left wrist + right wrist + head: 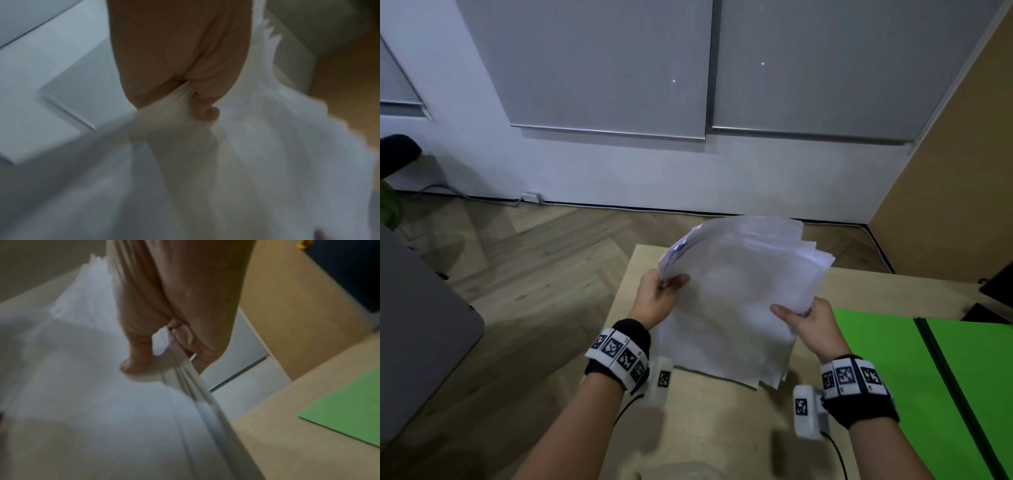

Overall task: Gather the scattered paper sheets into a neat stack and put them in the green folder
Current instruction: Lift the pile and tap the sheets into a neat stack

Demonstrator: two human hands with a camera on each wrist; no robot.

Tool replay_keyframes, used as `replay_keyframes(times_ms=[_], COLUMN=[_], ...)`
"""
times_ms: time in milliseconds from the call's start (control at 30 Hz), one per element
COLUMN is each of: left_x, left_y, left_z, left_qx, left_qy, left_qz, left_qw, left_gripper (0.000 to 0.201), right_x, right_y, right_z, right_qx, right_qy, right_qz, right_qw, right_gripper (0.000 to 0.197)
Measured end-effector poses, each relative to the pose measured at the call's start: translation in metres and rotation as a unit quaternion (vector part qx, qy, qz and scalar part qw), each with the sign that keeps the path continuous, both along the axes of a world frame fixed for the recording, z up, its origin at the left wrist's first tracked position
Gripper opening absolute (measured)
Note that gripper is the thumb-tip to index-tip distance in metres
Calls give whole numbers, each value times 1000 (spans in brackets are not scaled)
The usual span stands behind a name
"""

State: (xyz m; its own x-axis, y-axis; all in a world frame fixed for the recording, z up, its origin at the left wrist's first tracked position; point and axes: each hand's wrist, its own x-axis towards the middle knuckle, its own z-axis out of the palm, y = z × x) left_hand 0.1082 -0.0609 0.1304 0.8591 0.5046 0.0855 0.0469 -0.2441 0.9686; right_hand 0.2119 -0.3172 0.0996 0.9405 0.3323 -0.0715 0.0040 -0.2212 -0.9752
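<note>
A loose bundle of white paper sheets (736, 301) is held up above the light wooden table (709, 425), its far corners fanned out unevenly. My left hand (661, 291) pinches the bundle's left edge, thumb on top. My right hand (808, 318) pinches the right edge the same way. In the left wrist view the paper sheets (257, 162) bunch under the left hand (197, 104). The right wrist view shows my right hand (164, 350) clamped over the stacked edges of the paper sheets (92, 402). The green folder (914, 383) lies open on the table to the right; the green folder (345, 408) also shows there.
A grey tabletop (417, 329) stands at the left across a strip of wooden floor (534, 260). Dark objects (996, 284) sit at the table's far right edge. A white wall with grey blinds (688, 85) is behind.
</note>
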Motion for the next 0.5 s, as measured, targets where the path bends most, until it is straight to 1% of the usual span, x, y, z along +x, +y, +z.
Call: replay_keyframes(times_ms=[33,67,133,167,233,300,333,400,467,500], left_x=[1,2,3,3,2,0,-2,-7,-10,-11], left_y=[0,2,7,9,14,22,26,33,35,33], left_z=[1,4,12,16,24,30,31,28,18,14], left_qx=[-11,-29,-76,-94,-118,-131,-133,-124,-98,-90], left_qy=[-3,-5,-15,-19,-33,-38,-28,18,72,84], left_qz=[15,28,38,40,28,-10,-40,-101,-128,-122], left_qw=[1000,999,996,995,992,991,990,987,984,985], left_gripper=[19,22,24,21,12,9,10,20,33,36], right_x=[-1,-2,-3,-3,-3,0,3,8,9,8], right_y=[-3,-6,-12,-15,-15,-13,-12,-12,-10,-8], right_z=[1,2,2,2,5,8,8,11,14,17], right_qx=[-12,-32,-63,-67,-52,-47,-54,-60,-49,-37], right_qy=[12,22,34,39,43,28,13,-14,-20,-24], right_qz=[39,83,134,134,104,56,33,11,5,7], right_qw=[999,996,988,988,992,997,998,998,999,999], right_gripper=[22,25,32,31,22,10,8,12,12,7])
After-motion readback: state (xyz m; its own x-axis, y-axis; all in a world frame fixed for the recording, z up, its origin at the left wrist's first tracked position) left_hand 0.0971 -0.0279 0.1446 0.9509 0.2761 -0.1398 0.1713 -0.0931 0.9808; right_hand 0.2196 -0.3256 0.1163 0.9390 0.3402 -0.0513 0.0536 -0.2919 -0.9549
